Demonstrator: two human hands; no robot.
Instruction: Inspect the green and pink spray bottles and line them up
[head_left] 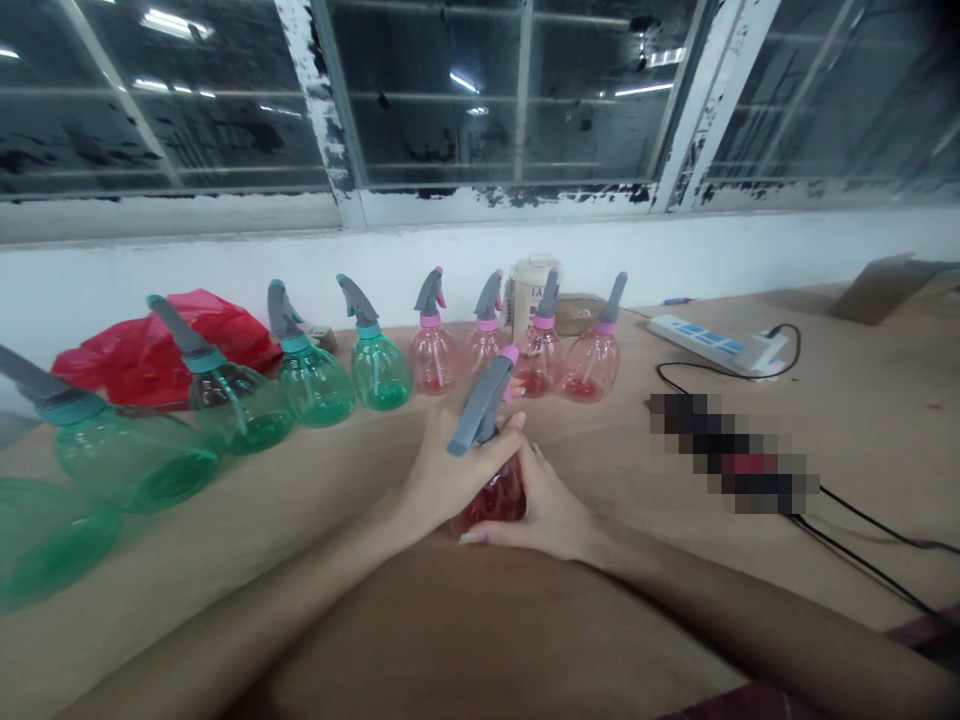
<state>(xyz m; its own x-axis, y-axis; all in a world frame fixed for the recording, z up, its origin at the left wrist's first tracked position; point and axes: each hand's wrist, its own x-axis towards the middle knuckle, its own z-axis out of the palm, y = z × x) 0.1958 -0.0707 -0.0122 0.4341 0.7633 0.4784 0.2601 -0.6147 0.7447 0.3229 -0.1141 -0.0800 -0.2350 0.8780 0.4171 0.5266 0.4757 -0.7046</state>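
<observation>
While our left hand has its fingers wrapped near the neck and our right hand clasps the body, the red bottle between them is probably kept steady; beyond, pink bottles and, leftward, green bottles stand, perhaps grouped by colour.

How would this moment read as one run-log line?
left hand: at neck of pink spray bottle | right hand: around its body | green bottles: left side

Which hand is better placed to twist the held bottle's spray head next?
Probably the left hand: it wraps around just below the spray head, while the right hand cups the bottle lower down.
</observation>
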